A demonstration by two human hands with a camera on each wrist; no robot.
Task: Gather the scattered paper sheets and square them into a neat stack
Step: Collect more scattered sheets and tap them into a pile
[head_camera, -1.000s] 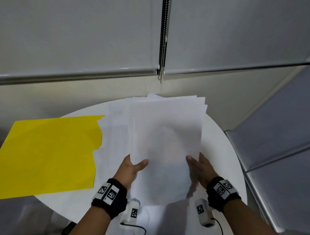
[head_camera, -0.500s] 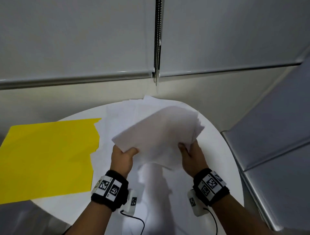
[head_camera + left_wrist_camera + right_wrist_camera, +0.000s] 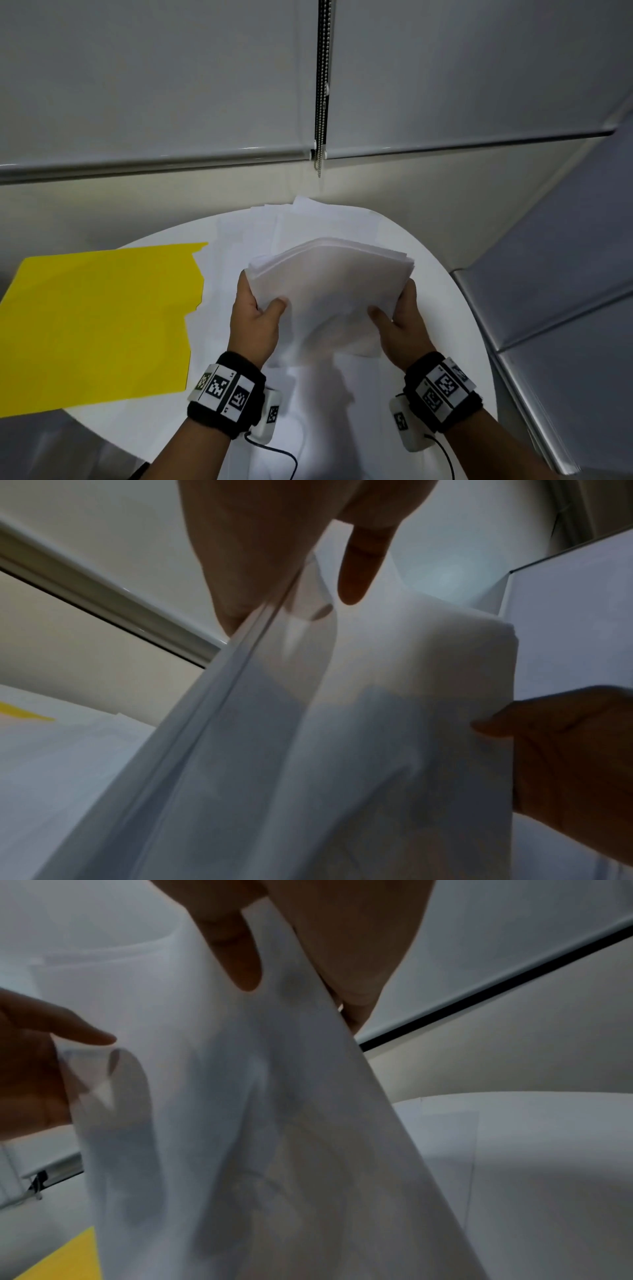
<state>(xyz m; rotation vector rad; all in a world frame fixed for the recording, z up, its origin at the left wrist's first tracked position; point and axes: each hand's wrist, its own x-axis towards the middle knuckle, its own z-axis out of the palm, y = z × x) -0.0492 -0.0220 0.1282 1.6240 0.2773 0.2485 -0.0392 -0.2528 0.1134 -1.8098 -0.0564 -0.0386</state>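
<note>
A bundle of white paper sheets (image 3: 330,287) stands tilted above the round white table (image 3: 455,329), its far edges fanned unevenly. My left hand (image 3: 255,317) grips its left edge, thumb in front. My right hand (image 3: 399,318) grips the right edge the same way. The left wrist view shows the sheets (image 3: 308,750) bowed between my left hand (image 3: 274,561) above and the other hand at right. In the right wrist view the paper (image 3: 257,1137) hangs from my right hand (image 3: 298,950). More white sheets (image 3: 308,222) lie spread flat on the table behind.
A large yellow sheet (image 3: 96,325) lies on the table's left side and overhangs its edge. A window blind with a bead chain (image 3: 322,85) hangs behind the table. Grey padded seating (image 3: 561,291) stands at the right. Cables trail from the wrist cameras near the front.
The sheets lay flat under my hands a second ago. Both hands have since lifted a bundle off the table, raised it on edge and moved closer together.
</note>
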